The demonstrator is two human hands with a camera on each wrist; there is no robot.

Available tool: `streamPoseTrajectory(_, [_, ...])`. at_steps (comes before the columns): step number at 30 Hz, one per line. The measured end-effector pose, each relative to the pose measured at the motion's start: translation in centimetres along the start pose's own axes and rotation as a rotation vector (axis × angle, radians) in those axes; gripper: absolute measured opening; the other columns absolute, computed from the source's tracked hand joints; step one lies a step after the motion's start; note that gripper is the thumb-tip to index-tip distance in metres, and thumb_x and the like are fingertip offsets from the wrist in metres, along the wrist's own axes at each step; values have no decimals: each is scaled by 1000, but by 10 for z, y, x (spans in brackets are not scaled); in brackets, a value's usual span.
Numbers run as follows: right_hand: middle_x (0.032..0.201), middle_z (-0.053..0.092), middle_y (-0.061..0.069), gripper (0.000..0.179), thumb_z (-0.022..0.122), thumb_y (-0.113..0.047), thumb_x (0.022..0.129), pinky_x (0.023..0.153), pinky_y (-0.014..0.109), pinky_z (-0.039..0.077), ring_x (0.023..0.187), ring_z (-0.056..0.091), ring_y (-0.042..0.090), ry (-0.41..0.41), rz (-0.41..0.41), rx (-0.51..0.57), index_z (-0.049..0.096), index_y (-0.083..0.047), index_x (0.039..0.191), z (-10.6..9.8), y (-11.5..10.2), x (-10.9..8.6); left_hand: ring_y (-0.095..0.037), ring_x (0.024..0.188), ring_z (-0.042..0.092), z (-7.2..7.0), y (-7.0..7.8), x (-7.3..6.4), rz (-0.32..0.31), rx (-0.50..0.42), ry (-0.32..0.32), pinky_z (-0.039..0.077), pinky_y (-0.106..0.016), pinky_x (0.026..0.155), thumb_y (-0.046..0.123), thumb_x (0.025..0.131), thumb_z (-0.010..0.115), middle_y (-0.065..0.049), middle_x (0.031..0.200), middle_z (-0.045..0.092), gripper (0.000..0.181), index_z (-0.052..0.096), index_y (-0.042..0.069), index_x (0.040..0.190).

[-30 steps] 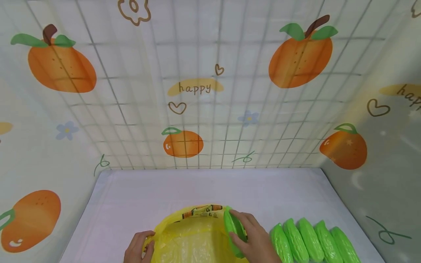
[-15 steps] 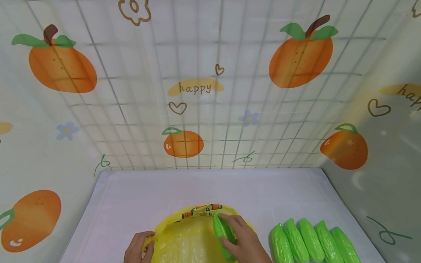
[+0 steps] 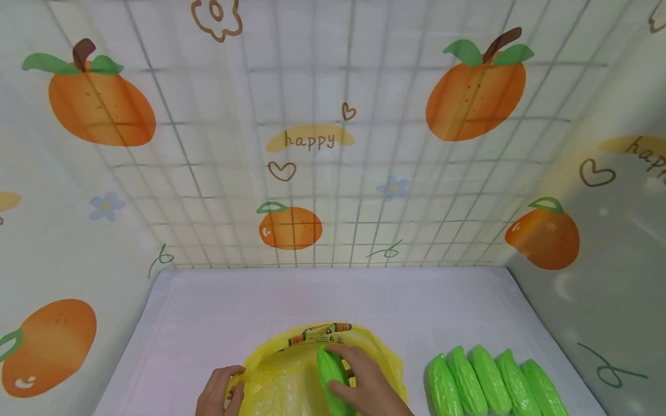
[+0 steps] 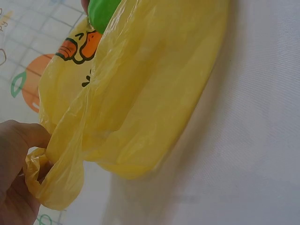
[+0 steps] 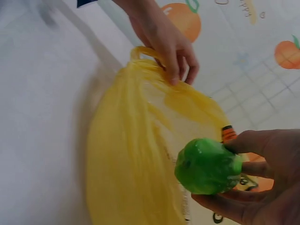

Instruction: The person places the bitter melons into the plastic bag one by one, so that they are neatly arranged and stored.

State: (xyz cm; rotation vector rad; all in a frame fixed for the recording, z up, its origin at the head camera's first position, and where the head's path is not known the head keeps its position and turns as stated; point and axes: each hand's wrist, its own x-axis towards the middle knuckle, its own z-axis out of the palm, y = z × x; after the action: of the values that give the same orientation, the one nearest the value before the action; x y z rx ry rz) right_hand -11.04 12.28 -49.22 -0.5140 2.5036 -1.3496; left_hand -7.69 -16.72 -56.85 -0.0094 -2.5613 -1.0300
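Observation:
A yellow plastic bag (image 3: 387,355) lies with its mouth spread wide on the pale surface at the front centre. My left hand (image 3: 221,392) pinches the bag's left handle, whose loop (image 4: 61,183) hangs by the fingers in the left wrist view. In my right hand (image 3: 369,384) is a long green ridged gourd-like piece (image 3: 330,372), gripped between thumb and fingers over the bag's opening. The right wrist view shows the rounded, lumpy end of that green piece (image 5: 206,166) pointing toward the bag wall (image 5: 122,140). Its lower end is cut off in the head view.
Several matching green pieces (image 3: 489,381) lie side by side in a slanted row right of the bag. Behind the light tabletop (image 3: 333,294) rises a curtain-like wall (image 3: 333,196) printed with oranges, and similar walls stand at both sides.
My right hand has carried the green piece leftward and slightly down, from the bag's right rim to over the middle of its mouth. The left hand stays at the handle.

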Motion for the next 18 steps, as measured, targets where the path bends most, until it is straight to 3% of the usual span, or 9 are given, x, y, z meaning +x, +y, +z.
streamPoseTrajectory(6, [129, 56, 10, 58, 74, -20, 87, 77, 36, 53, 101, 55, 25, -31, 67, 131, 53, -9, 140, 8, 3, 8, 3, 66, 45, 0, 0, 1, -5, 12, -9, 44, -19, 52, -4, 84, 71, 1, 94, 59, 24, 67, 13, 102])
streamPoseTrajectory(13, [116, 54, 18, 59, 74, -16, 89, 62, 41, 58, 85, 64, 27, -47, 205, 361, 50, -8, 142, 11, 1, 15, 2, 68, 45, -5, 5, 2, -23, 12, -47, 45, -20, 54, -2, 87, 70, 0, 96, 58, 21, 67, 11, 104])
streamPoseTrajectory(18, [116, 52, 21, 59, 73, -16, 90, 64, 44, 59, 82, 65, 28, -45, 292, 451, 49, -8, 143, 13, -1, 20, 1, 69, 46, -6, 6, 2, -34, -1, -65, 46, -20, 56, -2, 87, 69, -1, 97, 58, 21, 67, 10, 104])
